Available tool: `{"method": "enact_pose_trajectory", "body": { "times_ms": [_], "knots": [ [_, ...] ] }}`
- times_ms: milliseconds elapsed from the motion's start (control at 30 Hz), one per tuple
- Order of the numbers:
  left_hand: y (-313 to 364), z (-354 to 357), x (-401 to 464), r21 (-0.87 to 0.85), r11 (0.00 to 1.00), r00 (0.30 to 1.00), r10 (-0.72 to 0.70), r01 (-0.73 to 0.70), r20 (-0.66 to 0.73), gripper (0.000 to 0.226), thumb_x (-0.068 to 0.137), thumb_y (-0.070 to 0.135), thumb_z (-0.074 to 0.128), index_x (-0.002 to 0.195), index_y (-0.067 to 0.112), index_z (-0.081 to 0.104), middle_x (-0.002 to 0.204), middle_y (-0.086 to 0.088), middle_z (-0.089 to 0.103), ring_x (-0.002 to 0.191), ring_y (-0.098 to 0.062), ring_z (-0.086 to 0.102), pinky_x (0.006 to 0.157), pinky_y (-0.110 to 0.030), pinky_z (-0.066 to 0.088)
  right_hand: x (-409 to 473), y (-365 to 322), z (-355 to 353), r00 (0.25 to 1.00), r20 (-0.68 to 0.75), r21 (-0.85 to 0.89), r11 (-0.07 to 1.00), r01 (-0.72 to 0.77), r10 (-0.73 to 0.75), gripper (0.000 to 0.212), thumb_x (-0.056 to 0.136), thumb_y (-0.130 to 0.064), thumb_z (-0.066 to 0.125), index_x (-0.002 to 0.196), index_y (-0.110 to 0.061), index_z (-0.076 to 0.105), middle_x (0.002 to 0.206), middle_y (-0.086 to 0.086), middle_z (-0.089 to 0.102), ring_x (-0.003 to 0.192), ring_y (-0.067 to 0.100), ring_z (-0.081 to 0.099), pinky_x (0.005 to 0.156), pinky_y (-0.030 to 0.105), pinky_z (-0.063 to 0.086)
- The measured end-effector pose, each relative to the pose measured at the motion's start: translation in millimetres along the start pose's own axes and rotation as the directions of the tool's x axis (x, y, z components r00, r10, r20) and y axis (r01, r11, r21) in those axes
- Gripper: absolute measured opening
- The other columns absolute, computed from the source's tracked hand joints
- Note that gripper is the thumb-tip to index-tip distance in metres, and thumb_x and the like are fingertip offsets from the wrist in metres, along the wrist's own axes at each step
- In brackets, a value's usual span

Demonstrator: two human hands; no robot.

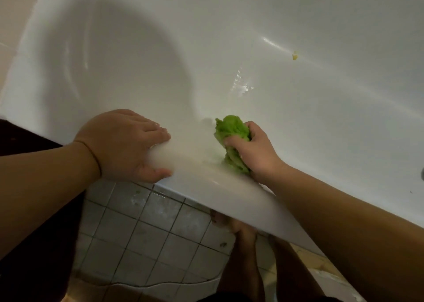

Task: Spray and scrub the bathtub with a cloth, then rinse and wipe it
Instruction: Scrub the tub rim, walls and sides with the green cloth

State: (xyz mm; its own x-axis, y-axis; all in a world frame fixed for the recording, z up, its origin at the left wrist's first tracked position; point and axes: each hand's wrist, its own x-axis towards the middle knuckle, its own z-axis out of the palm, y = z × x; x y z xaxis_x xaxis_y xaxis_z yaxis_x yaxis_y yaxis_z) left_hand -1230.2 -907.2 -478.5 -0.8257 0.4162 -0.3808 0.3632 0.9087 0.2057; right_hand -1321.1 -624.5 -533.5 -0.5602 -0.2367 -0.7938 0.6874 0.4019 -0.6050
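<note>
Gripping crumpled green cloth (232,141) on glossy bathtub (206,49).

bathtub (252,37): white, smooth and glossy, looks like enamel or acrylic, wet glints mid-frame
cloth (231,131): bright green, fuzzy soft fabric, bunched up, looks damp
floor tiles (142,228): small pale squares at the bottom of the frame, matt-ish, darker grout, scuffed and spotty
yellow speck (294,56): upper right, can't tell the material

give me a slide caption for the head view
Right hand scrubs white bathtub's rim with crumpled green cloth; left hand braces there.
</note>
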Motion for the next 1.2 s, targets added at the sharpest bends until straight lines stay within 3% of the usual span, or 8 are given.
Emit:
{"method": "enact_pose_trajectory", "body": {
  "times_ms": [233,367,533,667,833,933,1033,1200],
  "knots": [
    [1.7,-1.0,-0.2,0.0,1.0,1.0,-0.009,0.009,-0.03,0.082,0.08,0.084,0.046,0.116,0.016,0.076,0.11,-0.007,0.078,0.097,-0.034,0.075,0.086,-0.048,0.058,-8.1,-10.4,-5.1,0.967,-0.107,0.414,0.894,-0.17,0.233,0.033,0.092,-0.021,0.074,0.116,-0.009,0.055,0.102,0.016,0.064,0.081,0.032,0.065,0.078,0.064,0.058],
    [2.4,-1.5,-0.2,0.026,0.999,0.999,-0.02,0.021,-0.039,0.085,0.082,0.086,0.041,0.115,0.017,0.076,0.109,-0.006,0.078,0.095,-0.034,0.075,0.086,-0.048,0.058,-5.3,-17.1,-21.6,0.968,-0.226,0.096,0.992,-0.086,0.106,0.032,0.091,-0.031,0.073,0.115,-0.024,0.053,0.111,0.01,0.071,0.085,0.023,0.073,0.072,0.04,0.062],
    [2.4,-2.6,-1.0,0.026,0.999,0.997,-0.017,0.019,-0.077,0.093,0.084,0.091,0.026,0.115,0.019,0.076,0.108,-0.004,0.078,0.095,-0.032,0.075,0.087,-0.047,0.057,-1.9,-18.4,-45.7,0.996,-0.022,-0.21,0.974,0.079,-0.085,0.063,0.099,-0.024,0.056,0.146,-0.06,0.036,0.12,0.002,0.065,0.101,0.021,0.071,0.086,0.039,0.062],
    [2.3,-2.1,-2.0,0.04,0.999,0.996,-0.01,0.013,-0.087,0.085,0.082,0.086,0.038,0.114,0.018,0.077,0.106,-0.004,0.078,0.096,-0.033,0.075,0.088,-0.046,0.056,2.6,-21.9,-60.4,0.998,0.061,-0.261,0.965,0.004,0.012,0.033,0.103,-0.013,0.045,0.12,-0.024,0.07,0.116,0.008,0.072,0.102,0.029,0.073,0.087,0.049,0.063],
    [1.6,-1.2,-1.9,0.042,0.999,0.997,-0.021,0.024,-0.079,0.081,0.08,0.084,0.043,0.113,0.018,0.077,0.105,-0.004,0.078,0.093,-0.033,0.075,0.087,-0.046,0.057,-0.3,-18.9,-56.2,0.99,0.143,-0.627,0.774,0.092,-0.002,0.043,0.097,-0.051,0.059,0.087,-0.01,0.059,0.092,-0.001,0.055,0.076,0.013,0.06,0.078,0.039,0.058],
    [0.8,-0.1,-2.3,0.04,0.999,0.996,-0.021,0.024,-0.088,0.086,0.084,0.087,0.035,0.115,0.018,0.077,0.108,-0.004,0.078,0.095,-0.032,0.075,0.087,-0.046,0.057,-6.8,-8.4,-35.9,0.962,0.267,-0.734,0.633,0.244,-0.061,0.046,0.09,-0.061,0.068,0.101,-0.017,0.06,0.107,-0.001,0.052,0.088,0.015,0.059,0.079,0.038,0.054],
    [-1.1,1.1,-2.8,0.039,0.999,0.996,-0.014,0.018,-0.089,0.094,0.086,0.09,0.025,0.118,0.017,0.076,0.11,-0.004,0.078,0.097,-0.031,0.075,0.088,-0.046,0.056,-3.1,4.3,-20.0,0.931,0.363,-0.718,0.627,0.302,-0.033,0.06,0.095,-0.06,0.061,0.149,-0.041,0.043,0.129,-0.001,0.047,0.115,0.014,0.049,0.104,0.033,0.041],
    [-4.0,4.2,-4.2,0.027,0.999,0.996,-0.017,0.019,-0.083,0.089,0.087,0.088,0.032,0.119,0.017,0.075,0.113,-0.006,0.077,0.102,-0.03,0.074,0.091,-0.047,0.055,37.0,24.2,-12.0,0.945,0.325,-0.645,0.728,0.232,-0.013,0.04,0.104,-0.048,0.046,0.141,-0.039,0.059,0.125,-0.005,0.056,0.123,0.015,0.05,0.104,0.028,0.036]
  ]
}}
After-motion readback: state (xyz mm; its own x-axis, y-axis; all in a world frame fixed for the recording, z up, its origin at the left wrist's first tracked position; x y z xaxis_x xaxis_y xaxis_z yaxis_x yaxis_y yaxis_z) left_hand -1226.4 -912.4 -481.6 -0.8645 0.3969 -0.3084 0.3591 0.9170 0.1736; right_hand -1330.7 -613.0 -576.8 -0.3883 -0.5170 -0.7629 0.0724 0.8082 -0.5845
